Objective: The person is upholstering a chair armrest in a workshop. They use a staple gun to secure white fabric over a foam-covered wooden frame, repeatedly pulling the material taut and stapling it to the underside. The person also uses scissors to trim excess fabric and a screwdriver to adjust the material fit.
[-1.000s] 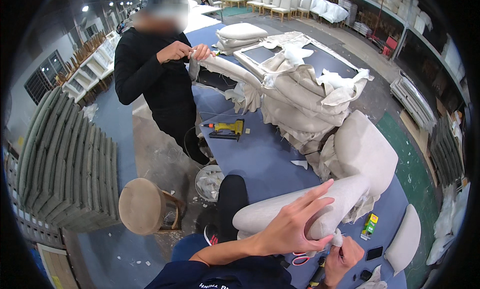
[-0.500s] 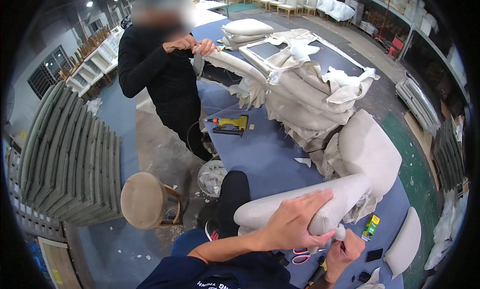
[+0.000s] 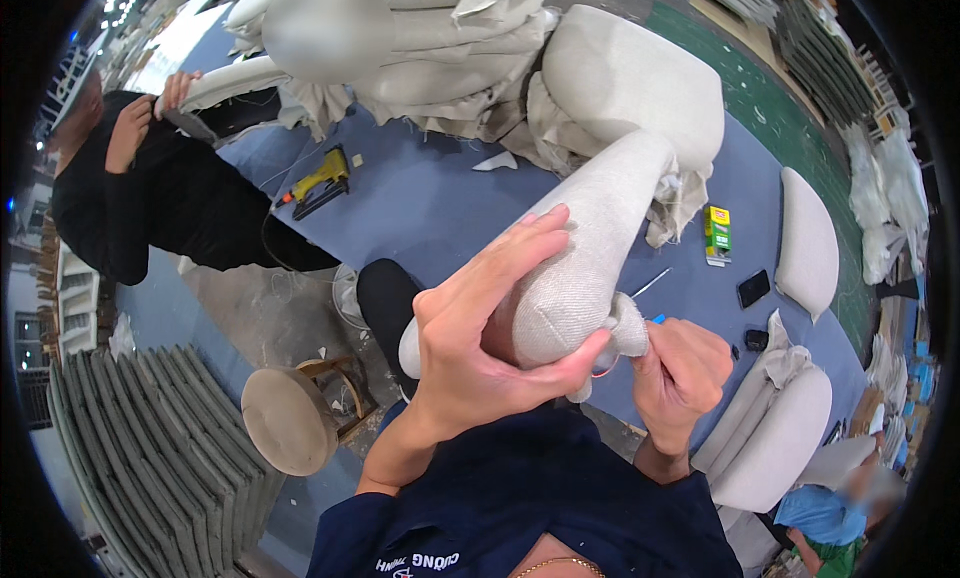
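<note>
A beige fabric-covered cushion (image 3: pixel 604 240) lies tilted across my lap and the blue-topped table, its rounded corner toward me. My left hand (image 3: pixel 490 323) wraps round that corner, fingers over the top and thumb pressing by the edge. My right hand (image 3: pixel 685 378) is closed in a pinch at a gathered flap of the cushion's fabric (image 3: pixel 628 326), pulled out to the side. Scissors lie mostly hidden behind the cushion and my hands; only a blade (image 3: pixel 655 280) and a bit of handle show. Another padded beige cushion (image 3: pixel 640 78) rests just beyond.
A yellow staple gun (image 3: pixel 322 183) with a hose lies left on the table. Across from me a co-worker (image 3: pixel 150 168) holds a padded piece. Rightward are a green-yellow box (image 3: pixel 717 234), a phone (image 3: pixel 754 289) and cushions (image 3: pixel 806 240). A stool (image 3: pixel 290 418) stands left by stacked grey panels (image 3: pixel 150 458).
My view has turned down and to the right. The cushion's corner is now tipped up closer to me, my left hand gripping round it; my right hand still pinches the fabric.
</note>
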A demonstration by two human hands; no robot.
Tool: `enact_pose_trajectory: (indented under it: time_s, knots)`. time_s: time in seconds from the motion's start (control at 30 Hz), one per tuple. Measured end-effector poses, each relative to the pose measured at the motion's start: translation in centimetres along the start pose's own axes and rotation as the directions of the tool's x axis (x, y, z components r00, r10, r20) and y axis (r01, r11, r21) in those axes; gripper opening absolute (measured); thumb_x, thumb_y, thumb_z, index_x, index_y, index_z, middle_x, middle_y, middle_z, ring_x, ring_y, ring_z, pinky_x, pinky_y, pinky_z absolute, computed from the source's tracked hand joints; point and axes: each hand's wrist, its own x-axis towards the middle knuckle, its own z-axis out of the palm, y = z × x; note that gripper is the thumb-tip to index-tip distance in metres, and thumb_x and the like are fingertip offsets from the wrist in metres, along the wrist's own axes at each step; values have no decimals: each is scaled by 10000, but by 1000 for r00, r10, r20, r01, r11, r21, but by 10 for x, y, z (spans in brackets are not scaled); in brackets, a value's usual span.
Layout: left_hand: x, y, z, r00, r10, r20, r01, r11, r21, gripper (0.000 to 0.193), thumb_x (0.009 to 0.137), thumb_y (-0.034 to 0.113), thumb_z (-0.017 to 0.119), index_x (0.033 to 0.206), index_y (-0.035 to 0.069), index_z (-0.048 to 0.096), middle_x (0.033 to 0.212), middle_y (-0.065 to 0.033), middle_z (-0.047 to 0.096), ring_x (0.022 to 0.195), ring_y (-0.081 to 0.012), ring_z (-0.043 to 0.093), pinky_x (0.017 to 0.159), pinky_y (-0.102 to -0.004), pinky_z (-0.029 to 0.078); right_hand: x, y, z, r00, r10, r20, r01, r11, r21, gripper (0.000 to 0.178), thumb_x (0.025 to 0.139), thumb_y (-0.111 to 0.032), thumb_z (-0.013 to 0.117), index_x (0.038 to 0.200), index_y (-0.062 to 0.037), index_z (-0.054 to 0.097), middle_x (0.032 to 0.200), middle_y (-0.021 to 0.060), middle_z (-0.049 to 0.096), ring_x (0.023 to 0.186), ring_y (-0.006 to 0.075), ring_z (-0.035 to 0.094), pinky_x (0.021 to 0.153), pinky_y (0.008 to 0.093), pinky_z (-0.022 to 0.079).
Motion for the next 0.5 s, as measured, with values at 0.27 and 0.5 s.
enact_pose_trajectory:
  time_s: [0.27,0.5]
  knots:
    - [-13,11,8,1000,30,6,-30,999,34,622,587,116,881,1142,-71,670,1173,-261,707,1128,-390,691,994,-418,538,-2,-4,-13,995,-77,69,74,997,37,164,786,-149,766,839,-4,712,590,65,515,460,231,498,451,341,344]
    - [-20,10,5,998,47,36,-47,999,-5,660,580,96,848,1169,-116,639,1189,-311,685,1208,-401,651,1066,-441,479,5,0,-22,969,-58,241,35,994,100,164,602,-68,734,728,21,679,559,74,497,449,240,496,456,341,345]
